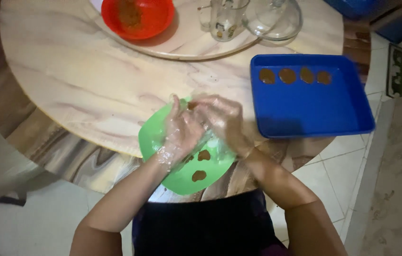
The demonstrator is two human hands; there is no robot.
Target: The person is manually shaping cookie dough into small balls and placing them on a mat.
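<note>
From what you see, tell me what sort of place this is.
Probably a home dining area: a round marble-look table with a turntable, a glass mug, and a tiled floor.

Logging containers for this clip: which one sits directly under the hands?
The green tray, at the table's near edge under both hands; the blue tray lies right, the red bowl far.

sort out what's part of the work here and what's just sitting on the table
In the work: left hand and right hand, both in clear plastic gloves, pressed together over the green plate; brown pieces on it; blue tray with four brown rounds; red bowl.

Lying about: glass mug, glass lid.
</note>
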